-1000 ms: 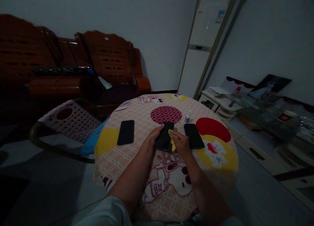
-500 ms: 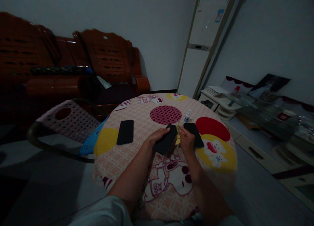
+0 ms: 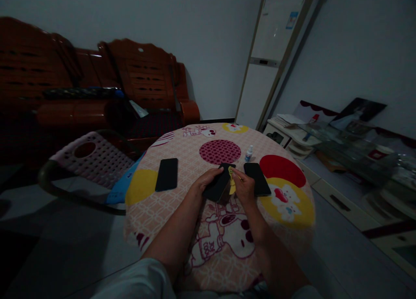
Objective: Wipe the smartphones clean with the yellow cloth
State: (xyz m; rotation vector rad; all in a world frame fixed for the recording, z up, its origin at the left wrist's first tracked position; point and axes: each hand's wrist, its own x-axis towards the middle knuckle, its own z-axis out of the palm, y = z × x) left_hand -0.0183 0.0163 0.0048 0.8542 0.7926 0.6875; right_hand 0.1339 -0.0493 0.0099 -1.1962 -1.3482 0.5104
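Note:
My left hand (image 3: pixel 205 183) grips a black phone (image 3: pixel 220 183) by its left edge, tilted above the round table (image 3: pixel 182 212). My right hand (image 3: pixel 244 187) pinches a small yellow cloth (image 3: pixel 231 181) against the phone's right edge. A second black phone (image 3: pixel 167 174) lies flat to the left. A third black phone (image 3: pixel 258 177) lies flat just right of my right hand. A small white bottle with a blue cap (image 3: pixel 248 153) stands behind them.
A patterned cartoon cloth covers the table. A pink perforated plastic chair (image 3: pixel 91 158) stands at the left. A dark wooden sofa (image 3: pixel 97 91) lines the back wall. A tall white air-conditioner unit (image 3: pixel 269 65) is behind, and a cluttered low cabinet (image 3: pixel 341 147) runs along the right.
The phone in my left hand has tilted and shifted slightly right. My right hand with the yellow cloth has slid up along the phone toward its top edge.

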